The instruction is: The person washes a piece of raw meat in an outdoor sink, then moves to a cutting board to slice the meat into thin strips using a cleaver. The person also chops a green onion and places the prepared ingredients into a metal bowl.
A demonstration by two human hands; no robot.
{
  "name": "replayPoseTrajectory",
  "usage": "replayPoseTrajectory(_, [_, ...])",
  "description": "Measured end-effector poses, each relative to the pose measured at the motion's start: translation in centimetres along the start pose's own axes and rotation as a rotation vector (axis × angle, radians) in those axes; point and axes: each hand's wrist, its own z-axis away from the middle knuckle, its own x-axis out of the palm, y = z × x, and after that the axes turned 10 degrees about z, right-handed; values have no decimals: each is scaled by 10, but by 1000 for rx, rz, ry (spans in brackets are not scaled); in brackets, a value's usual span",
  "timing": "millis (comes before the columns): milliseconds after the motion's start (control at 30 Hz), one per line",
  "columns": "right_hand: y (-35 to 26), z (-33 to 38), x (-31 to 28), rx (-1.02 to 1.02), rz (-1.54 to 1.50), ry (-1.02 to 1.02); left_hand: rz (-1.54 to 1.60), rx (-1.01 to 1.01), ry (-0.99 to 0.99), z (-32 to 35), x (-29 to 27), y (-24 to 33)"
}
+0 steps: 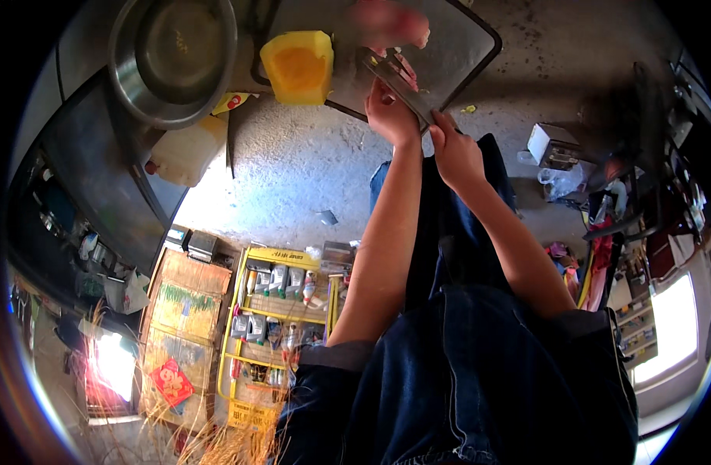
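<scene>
My right hand (456,155) is closed round the handle end of a long, broad-bladed knife (402,89), which slants up and to the left. Against the near side of the blade is my left hand (392,116), its fingers curled; the blade partly hides what they grip. Pink raw meat (406,70) shows along the blade's far side. Beyond it lies a bigger, blurred piece of raw meat (390,23). Both pieces are over a low grey tabletop (460,58) with a dark rim. A cut-open yellow plastic container (297,68) stands at the table's left side.
A wide metal basin (177,66) is at the upper left, above a whitish plastic jug (186,151). Yellow shelves (282,310) hold several bottles behind my left arm. On the right, a white box (553,146) and plastic bags (561,182) lie on the concrete floor (301,170).
</scene>
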Motion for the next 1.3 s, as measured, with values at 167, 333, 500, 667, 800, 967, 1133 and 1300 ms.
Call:
replayPoseTrajectory(167, [-4, -25, 12, -67, -54, 129, 136, 39, -33, -16, 5, 20])
replayPoseTrajectory(333, [-23, -10, -20, 43, -80, 59, -104, 256, -74, -26, 0, 18])
replayPoseTrajectory(500, [-8, -1, 0, 53, -48, 2, -86, 269, -124, -32, -3, 14])
replayPoseTrajectory(667, [1, -13, 17, -17, -67, 111, -71, 273, -135, -22, -2, 29])
replayPoseTrajectory(800, [-10, -10, 12, -41, -39, 174, -40, 298, -41, -27, 2, 10])
replayPoseTrajectory(967, [-14, -11, 29, -83, -67, 303, -61, 121, -273, -19, -11, -3])
replayPoseTrajectory(1133, [10, -13, 3, -62, -285, 34, -60, 38, -74, 16, -6, -2])
replayPoseTrajectory(1300, [13, 18, -19, -102, -161, 67, 47, 48, -174, -1, 0, -23])
